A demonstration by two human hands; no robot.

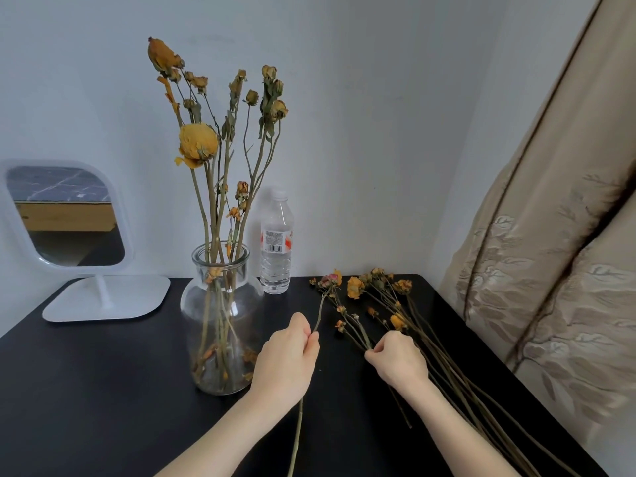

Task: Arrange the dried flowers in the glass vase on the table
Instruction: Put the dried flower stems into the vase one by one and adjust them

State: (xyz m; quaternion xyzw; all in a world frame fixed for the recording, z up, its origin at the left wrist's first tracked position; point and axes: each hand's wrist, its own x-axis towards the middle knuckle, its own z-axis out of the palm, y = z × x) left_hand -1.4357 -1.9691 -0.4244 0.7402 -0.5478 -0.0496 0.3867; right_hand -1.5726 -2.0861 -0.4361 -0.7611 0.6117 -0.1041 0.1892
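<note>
A clear glass vase [220, 325] stands on the black table [103, 390] and holds several tall dried yellow flowers [198, 142]. Just right of the vase, my left hand [285, 363] grips the stem of one dried pinkish flower [328, 280]; the stem runs through the fist and out below the wrist. Several more dried flowers [395, 304] lie in a loose bundle on the right half of the table. My right hand [399, 356] pinches a thin stem from that bundle.
A clear plastic water bottle [277, 242] stands behind the vase against the wall. A white-framed mirror [69, 222] on a flat base sits at the back left. A beige patterned curtain [550, 253] hangs beside the table's right edge.
</note>
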